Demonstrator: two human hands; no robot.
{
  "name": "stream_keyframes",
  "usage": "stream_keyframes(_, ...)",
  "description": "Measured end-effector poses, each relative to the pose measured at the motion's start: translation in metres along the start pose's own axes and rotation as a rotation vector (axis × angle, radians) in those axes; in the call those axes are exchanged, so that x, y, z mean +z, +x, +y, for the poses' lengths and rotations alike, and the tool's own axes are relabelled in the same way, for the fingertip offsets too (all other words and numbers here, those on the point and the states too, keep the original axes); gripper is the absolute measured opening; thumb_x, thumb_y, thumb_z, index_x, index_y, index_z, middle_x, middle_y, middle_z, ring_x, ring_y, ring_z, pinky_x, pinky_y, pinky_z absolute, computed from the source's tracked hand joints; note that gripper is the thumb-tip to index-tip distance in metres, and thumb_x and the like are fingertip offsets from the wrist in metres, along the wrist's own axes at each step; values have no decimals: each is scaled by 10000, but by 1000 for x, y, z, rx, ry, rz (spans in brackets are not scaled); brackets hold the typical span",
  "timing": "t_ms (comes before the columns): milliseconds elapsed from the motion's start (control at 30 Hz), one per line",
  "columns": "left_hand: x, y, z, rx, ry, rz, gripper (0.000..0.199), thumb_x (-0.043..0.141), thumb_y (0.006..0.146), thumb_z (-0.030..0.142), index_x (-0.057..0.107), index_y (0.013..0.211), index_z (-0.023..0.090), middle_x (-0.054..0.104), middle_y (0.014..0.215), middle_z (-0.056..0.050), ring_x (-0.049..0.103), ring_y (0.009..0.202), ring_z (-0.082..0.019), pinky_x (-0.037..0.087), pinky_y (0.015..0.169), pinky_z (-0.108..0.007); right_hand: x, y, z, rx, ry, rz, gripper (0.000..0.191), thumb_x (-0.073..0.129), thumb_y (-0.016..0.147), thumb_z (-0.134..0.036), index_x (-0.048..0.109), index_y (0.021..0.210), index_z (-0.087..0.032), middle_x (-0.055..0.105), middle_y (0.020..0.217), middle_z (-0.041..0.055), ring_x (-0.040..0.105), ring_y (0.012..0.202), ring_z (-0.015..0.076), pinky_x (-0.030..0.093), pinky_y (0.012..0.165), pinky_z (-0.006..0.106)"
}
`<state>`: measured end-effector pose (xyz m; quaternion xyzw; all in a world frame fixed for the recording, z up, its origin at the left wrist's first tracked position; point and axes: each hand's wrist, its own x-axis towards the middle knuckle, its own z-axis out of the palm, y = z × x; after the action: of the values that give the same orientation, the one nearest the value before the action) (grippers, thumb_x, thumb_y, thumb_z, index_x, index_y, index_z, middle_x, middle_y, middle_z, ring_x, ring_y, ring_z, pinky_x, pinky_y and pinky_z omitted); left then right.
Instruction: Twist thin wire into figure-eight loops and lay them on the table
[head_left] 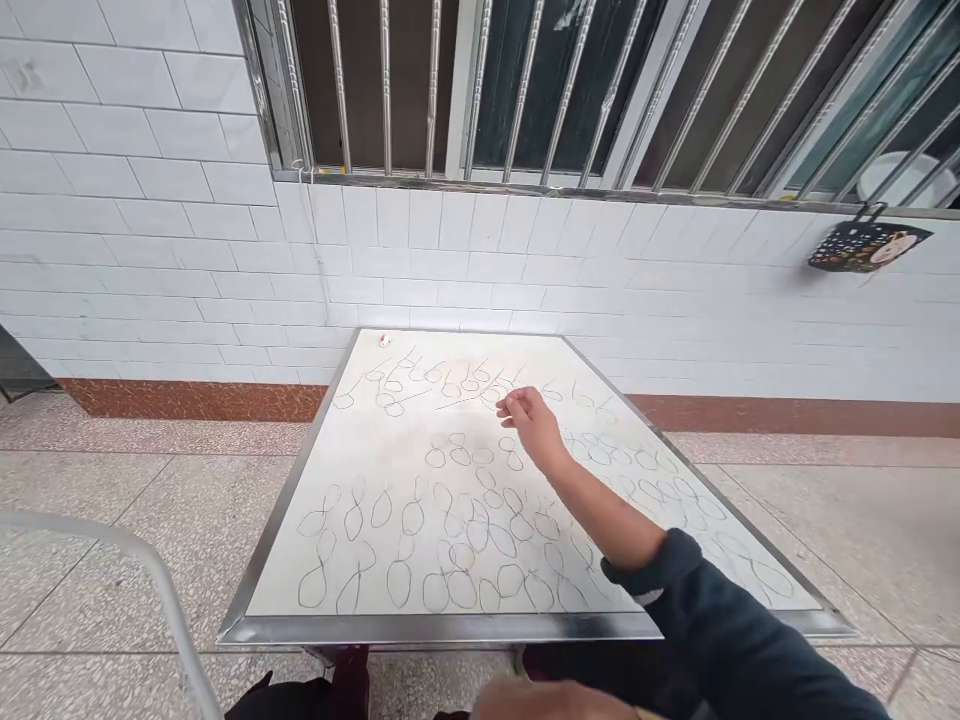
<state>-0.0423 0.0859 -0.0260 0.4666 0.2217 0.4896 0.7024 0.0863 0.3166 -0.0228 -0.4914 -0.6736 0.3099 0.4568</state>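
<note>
I'm hanging my right hand (531,418) over the bench (375,440), fingers bunching, grip unclear; what's looking like my left hand (559,700) is showing too blurred to tell. Thin loops (449,588) are lying all around; a low-sweeping sleeve (720,610) risks smudging or shifting them.

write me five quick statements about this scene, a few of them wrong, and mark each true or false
1. The right hand is over the white tabletop. True.
2. The patterned bag hangs at the picture's left edge. False: it hangs toward the right.
3. Thin dark loops are spread across the white tabletop. True.
4. The dark sleeve covers that arm to the wrist. False: the forearm is bare.
5. The wall has white tiles. True.
</note>
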Motion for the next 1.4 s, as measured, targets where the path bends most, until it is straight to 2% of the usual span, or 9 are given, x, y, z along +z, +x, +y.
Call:
stream_keyframes(67,9,-5,8,73,-8,190,416,654,799,545,655,1172,359,693,809,-30,645,709,-162,513,686,-308,-16,-36,-12,53,280,46,217,471,923,-433,491,947,-219,669,977,50,653,846,151,552,773,334)
stream_keyframes(100,12,-5,11,191,-36,507,358,657,827,477,667,1152,326,676,795,-16,619,715,-132,490,699,-272,-23,-56,-18,80,398,70,231,518,906,-449,503,943,-222,671,963,43,656,841,151,553,788,339)
stream_keyframes(167,14,0,12,188,-81,788,405,714,795,420,659,1171,280,673,849,-23,603,787,-131,457,679,-244,-33,-95,-32,146,592,75,255,598,867,-459,522,919,-222,682,958,41,664,853,155,555,813,343)
stream_keyframes(300,18,11,-1,-3,-22,752,454,753,753,419,680,1157,226,685,1061,-84,603,984,-184,442,775,-277,-43,-158,-57,274,839,38,269,701,805,-421,536,875,-220,702,945,36,683,873,158,561,807,312)
stream_keyframes(433,34,10,-11,88,23,707,448,712,798,414,653,1216,263,677,1188,-85,558,1176,-219,395,933,-328,-45,-197,-65,355,969,-42,249,718,804,-392,554,873,-219,713,935,33,699,865,160,566,782,301)
stream_keyframes(667,61,6,-21,152,69,704,337,687,824,388,717,1117,224,698,1139,-87,575,1158,-230,410,990,-359,-34,-241,-57,374,1109,-112,242,720,812,-401,551,829,-228,716,1007,25,683,938,163,538,861,336)
stream_keyframes(833,63,-2,-35,133,160,740,286,665,833,409,755,1007,201,706,1093,-94,602,1062,-231,438,924,-359,-40,-258,-47,245,902,-249,204,665,851,-430,609,884,-236,666,979,22,617,932,170,512,761,293)
stream_keyframes(1033,63,-13,-47,103,311,701,253,671,826,394,761,997,231,714,1125,-61,591,821,-160,436,893,-349,-54,-261,-34,209,675,-160,224,642,851,-455,606,914,-244,580,740,-22,493,583,112,418,509,236)
stream_keyframes(1400,61,-22,-56,82,313,706,229,694,808,386,754,934,204,705,1054,-63,610,968,-200,454,862,-314,-42,-275,-25,154,539,-198,181,605,876,-424,607,876,-243,547,646,-34,524,493,109,461,428,228)
